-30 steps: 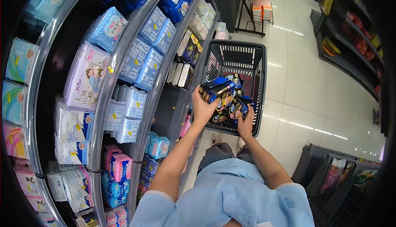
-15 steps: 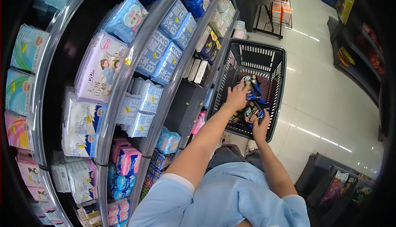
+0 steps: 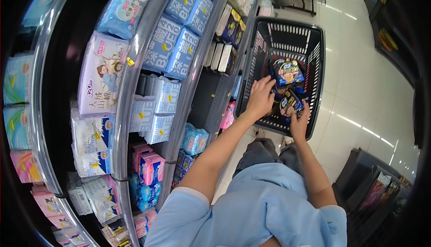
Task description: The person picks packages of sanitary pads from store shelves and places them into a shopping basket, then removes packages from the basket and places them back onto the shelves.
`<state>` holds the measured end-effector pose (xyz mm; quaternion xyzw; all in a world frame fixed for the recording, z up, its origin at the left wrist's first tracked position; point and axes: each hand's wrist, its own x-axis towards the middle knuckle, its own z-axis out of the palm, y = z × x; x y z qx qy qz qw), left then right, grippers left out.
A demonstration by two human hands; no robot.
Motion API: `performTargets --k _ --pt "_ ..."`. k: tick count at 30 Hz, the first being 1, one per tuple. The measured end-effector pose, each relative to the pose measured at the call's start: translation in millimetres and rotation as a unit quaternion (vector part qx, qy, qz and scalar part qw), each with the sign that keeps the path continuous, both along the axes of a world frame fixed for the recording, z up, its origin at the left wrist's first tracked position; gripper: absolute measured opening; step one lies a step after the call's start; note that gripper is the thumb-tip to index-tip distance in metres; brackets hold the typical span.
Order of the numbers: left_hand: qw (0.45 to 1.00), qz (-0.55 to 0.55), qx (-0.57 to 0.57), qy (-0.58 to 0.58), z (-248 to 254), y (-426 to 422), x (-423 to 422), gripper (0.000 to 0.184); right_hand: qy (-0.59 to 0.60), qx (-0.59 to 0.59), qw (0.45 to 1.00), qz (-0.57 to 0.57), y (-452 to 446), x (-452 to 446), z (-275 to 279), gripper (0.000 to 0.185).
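A black plastic shopping basket (image 3: 321,67) sits in front of me with several dark blue and black packages inside. The upper package (image 3: 288,72) lies face up, showing gold and white print. My left hand (image 3: 260,99) is just left of it over the basket, fingers apart and holding nothing. Lower down, my right hand (image 3: 299,122) grips a second dark package (image 3: 289,103) by its right edge, thumb on top. Beneath these two, other dark contents are partly hidden by my hands.
Left of me run shelves with packs of sanitary pads, among them blue packs (image 3: 157,45) and a lilac pack (image 3: 101,74). A shelf section (image 3: 204,99) beside the basket shows bare dark board. Pale tiled floor (image 3: 345,99) lies right, with dark display racks (image 3: 359,175) beyond.
My left hand has come off the upper package and its fingers have spread. That package now lies flatter in the basket. My right hand stays on the lower package; the view has shifted slightly.
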<state>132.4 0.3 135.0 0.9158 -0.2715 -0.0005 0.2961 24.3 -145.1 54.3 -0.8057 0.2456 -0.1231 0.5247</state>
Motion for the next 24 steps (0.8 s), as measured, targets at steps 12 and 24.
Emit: performTargets --k 12,24 --pt "0.941 0.31 0.096 -0.09 -66 226 -46 0.055 0.04 0.033 0.999 -0.012 0 3 12 0.054" --pt "0.76 0.523 0.385 -0.029 -161 368 20 0.084 0.06 0.262 0.96 -0.078 4 9 22 0.053"
